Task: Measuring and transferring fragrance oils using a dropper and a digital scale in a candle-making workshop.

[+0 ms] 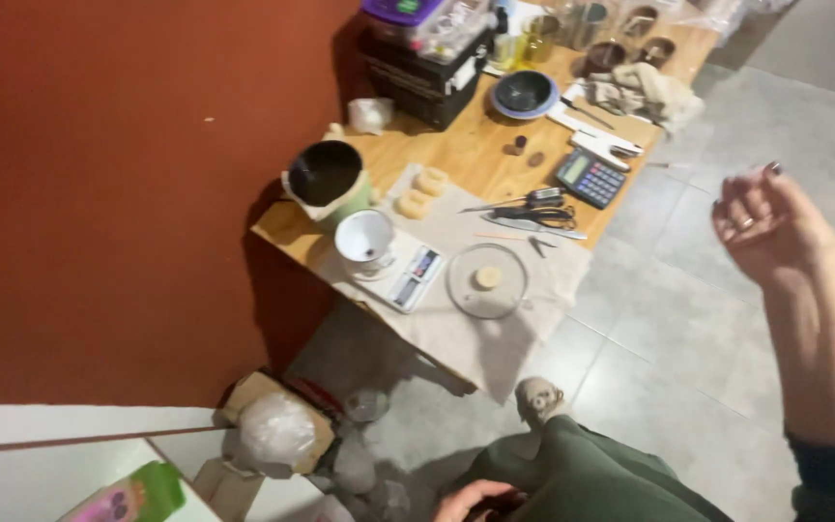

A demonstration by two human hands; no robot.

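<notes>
My right hand point(763, 220) is raised in the air at the right, fingers loosely curled, a ring on one finger, holding nothing that I can see. My left hand point(474, 501) rests at the bottom edge on my knee in green trousers point(582, 474), only partly in view. Ahead stands a wooden table point(475, 155) with a cloth point(533, 280), a white cup point(365, 240) on a kitchen scale point(416, 275), a glass dish point(487, 280) holding a round pale piece, scissors point(533, 211) and a calculator point(590, 178). Neither hand touches the table.
A red wall point(128, 193) runs along the left. Under the table lie a cardboard box with a plastic bag point(275, 430) and jars. A dark bowl point(524, 93), a black pot point(326, 174), black boxes point(427, 77) and rags point(645, 92) crowd the far end. Grey tiles point(688, 319) lie on the right.
</notes>
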